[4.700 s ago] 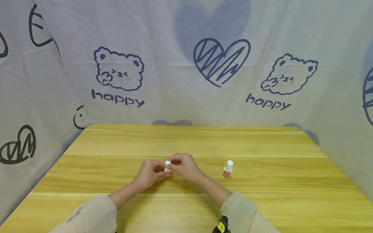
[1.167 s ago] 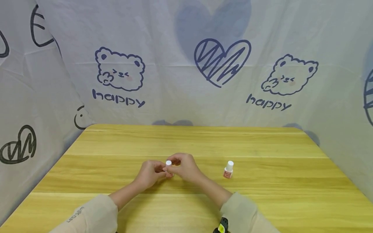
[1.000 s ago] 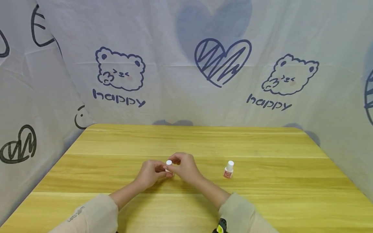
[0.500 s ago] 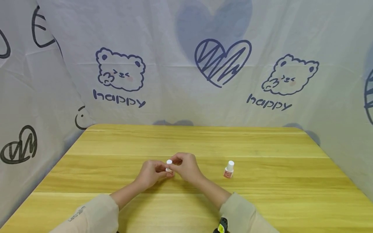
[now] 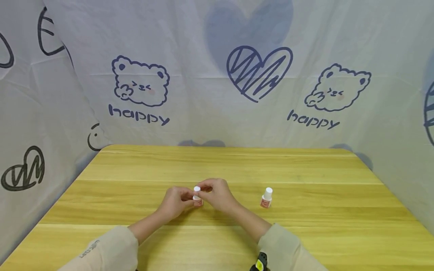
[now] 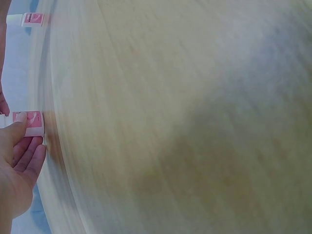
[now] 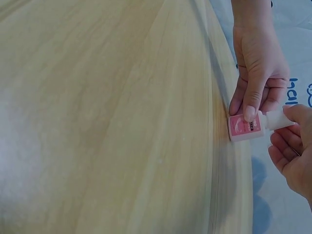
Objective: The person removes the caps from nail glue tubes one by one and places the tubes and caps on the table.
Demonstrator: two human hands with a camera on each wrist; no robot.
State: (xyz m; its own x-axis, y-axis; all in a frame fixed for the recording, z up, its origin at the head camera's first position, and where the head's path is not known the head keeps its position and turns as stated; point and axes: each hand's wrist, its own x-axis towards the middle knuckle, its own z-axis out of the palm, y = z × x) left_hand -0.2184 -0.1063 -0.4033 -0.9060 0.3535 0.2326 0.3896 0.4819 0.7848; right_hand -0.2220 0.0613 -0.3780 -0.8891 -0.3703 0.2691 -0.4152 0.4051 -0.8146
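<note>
Left grip (image 5: pixel 173 202) pinches first bottle (image 5: pixel 198 203); right grip (image 5: pixel 218 194) pinches its cap (image 5: pixel 197 189). Second bottle (image 5: pixel 266 199): capped, upright, at first's 3 o'clock. Contents hidden.

There are two bottles (image 5: pixel 198 203) (image 5: pixel 266 201), two sleeves (image 5: pixel 116 248) (image 5: pixel 281 242) and one table (image 5: pixel 322 222).

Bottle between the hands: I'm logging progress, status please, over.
Left grip holding bottle; right grip pinching cap. Bottle upright, cap in place. Second bottle off right, not in the way.
</note>
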